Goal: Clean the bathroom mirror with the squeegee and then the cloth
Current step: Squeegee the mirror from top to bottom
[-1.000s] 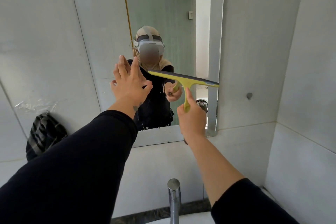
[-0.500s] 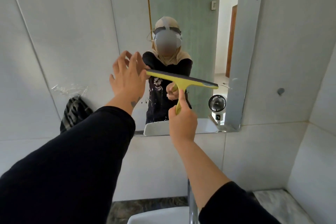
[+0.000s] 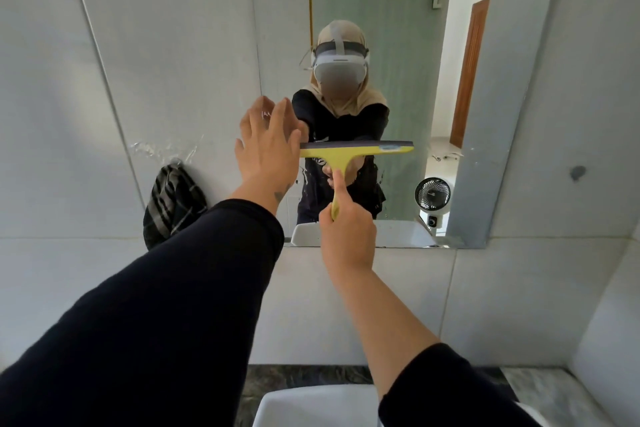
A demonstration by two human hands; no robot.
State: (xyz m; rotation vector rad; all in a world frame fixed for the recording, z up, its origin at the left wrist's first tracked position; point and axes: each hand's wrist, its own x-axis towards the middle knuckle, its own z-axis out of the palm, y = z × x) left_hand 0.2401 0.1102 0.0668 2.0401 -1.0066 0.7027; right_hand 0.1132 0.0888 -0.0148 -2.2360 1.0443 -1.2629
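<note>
The wall mirror (image 3: 398, 28) fills the upper middle of the view. My right hand (image 3: 348, 236) grips the handle of a yellow squeegee (image 3: 356, 150), whose dark blade lies level against the glass at mid height. My left hand (image 3: 266, 146) is spread flat with fingers apart, at the mirror's left edge beside the blade's left end. A dark striped cloth (image 3: 173, 206) hangs on the tiled wall left of the mirror. The mirror shows a person in a headset and dark top.
A white basin (image 3: 311, 406) sits below at the bottom edge, on a dark marbled counter (image 3: 540, 392). Grey tiled walls close in on the left and right. A small fan shows in the mirror's reflection (image 3: 434, 194).
The squeegee blade has levelled from a tilt to horizontal, and the view has shifted so that more of the mirror shows. My left hand stays spread by the blade's left end.
</note>
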